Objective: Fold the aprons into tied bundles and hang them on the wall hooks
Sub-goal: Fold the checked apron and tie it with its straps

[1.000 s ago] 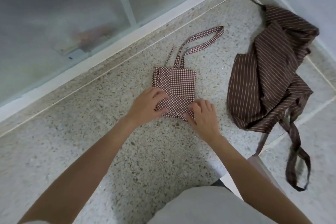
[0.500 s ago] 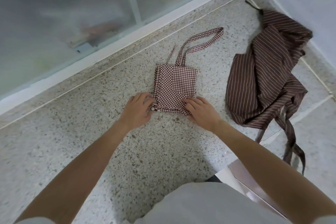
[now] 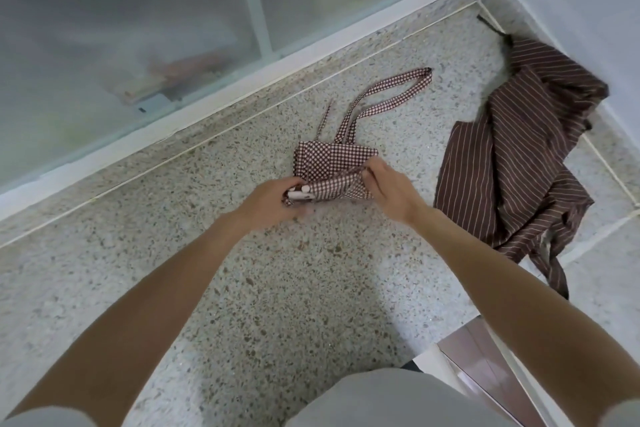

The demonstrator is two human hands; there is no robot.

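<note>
A brown-and-white checked apron (image 3: 334, 159) lies folded small on the speckled floor, its strap loop (image 3: 391, 90) stretched out toward the back. My left hand (image 3: 273, 199) grips the near left corner of the fold, fingers curled round it. My right hand (image 3: 389, 189) pinches the near right corner, and the near edge between them is lifted and rolled up off the floor. A brown striped apron (image 3: 519, 163) lies crumpled to the right, with a tie trailing toward me.
Frosted glass panels in a pale frame (image 3: 263, 28) run along the back. A white wall (image 3: 588, 10) closes the right corner. A pinkish board with a white edge (image 3: 485, 367) sits at the lower right by my knee.
My hands went from pressing flat on the checked apron's near edge to gripping its two corners; the near edge has lifted and rolled toward the back.
</note>
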